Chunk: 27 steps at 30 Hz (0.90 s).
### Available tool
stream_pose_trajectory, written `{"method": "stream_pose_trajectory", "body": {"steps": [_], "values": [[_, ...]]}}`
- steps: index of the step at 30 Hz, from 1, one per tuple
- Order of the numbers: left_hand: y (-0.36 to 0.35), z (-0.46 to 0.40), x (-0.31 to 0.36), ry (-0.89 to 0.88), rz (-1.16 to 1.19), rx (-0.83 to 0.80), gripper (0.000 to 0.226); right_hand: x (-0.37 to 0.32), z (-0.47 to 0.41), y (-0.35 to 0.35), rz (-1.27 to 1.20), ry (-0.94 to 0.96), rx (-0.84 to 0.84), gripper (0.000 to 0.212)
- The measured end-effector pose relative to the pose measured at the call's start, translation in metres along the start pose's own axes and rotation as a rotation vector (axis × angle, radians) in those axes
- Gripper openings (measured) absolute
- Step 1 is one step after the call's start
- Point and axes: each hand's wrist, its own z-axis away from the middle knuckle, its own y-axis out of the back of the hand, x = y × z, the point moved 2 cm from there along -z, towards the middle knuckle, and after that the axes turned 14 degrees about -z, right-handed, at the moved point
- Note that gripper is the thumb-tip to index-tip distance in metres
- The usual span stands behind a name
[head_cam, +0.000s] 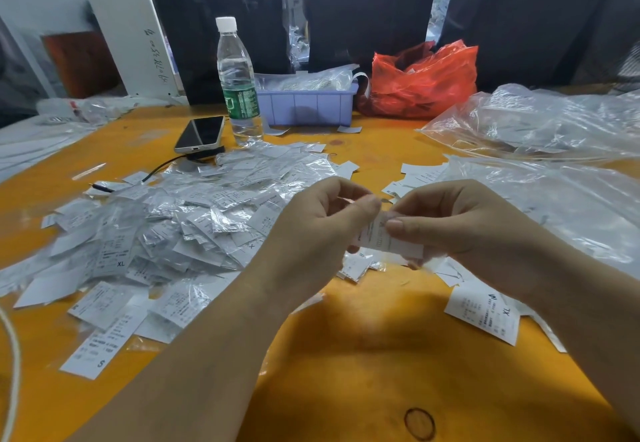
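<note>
- Left hand [311, 223] and right hand [460, 220] both pinch one label [388, 246] above the bench [363, 355], likely to bag it.
- Bagged pile [173, 227] lies to the left, within easy reach.

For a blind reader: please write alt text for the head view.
Left hand and right hand pinch a white label above an orange table. A heap of bagged labels lies at left, a water bottle and phone behind it.
</note>
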Motion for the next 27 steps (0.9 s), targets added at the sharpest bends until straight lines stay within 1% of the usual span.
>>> {"method": "stream_pose_trajectory", "body": {"steps": [2,6,11,15,18,22,25,27], "values": [[0.005,-0.002,-0.003,0.03,0.003,0.018,0.018,-0.001,0.0,0.003,0.002,0.0,0.035,0.025],[0.008,-0.002,-0.001,0.005,-0.023,0.072,0.011,-0.002,0.0,0.003,-0.04,-0.01,0.056,0.027],[0.001,0.002,0.003,-0.074,-0.066,0.052,0.011,0.0,0.001,-0.003,-0.05,0.005,0.028,0.028],[-0.001,0.003,0.004,-0.097,-0.073,0.03,0.009,0.0,0.002,-0.003,-0.025,0.015,0.052,0.028],[0.001,0.003,0.003,-0.097,-0.066,0.041,0.014,0.0,0.002,0.0,-0.018,0.014,0.079,0.028],[0.001,0.006,0.006,-0.166,-0.151,0.049,0.023,0.0,0.001,0.002,-0.026,0.006,0.123,0.029],[0.0,0.007,0.008,-0.225,-0.246,0.092,0.024,0.003,0.001,0.0,-0.044,0.012,0.151,0.032],[-0.002,0.007,0.007,-0.223,-0.256,0.089,0.023,0.004,0.001,-0.001,-0.072,0.014,0.158,0.039]]}}
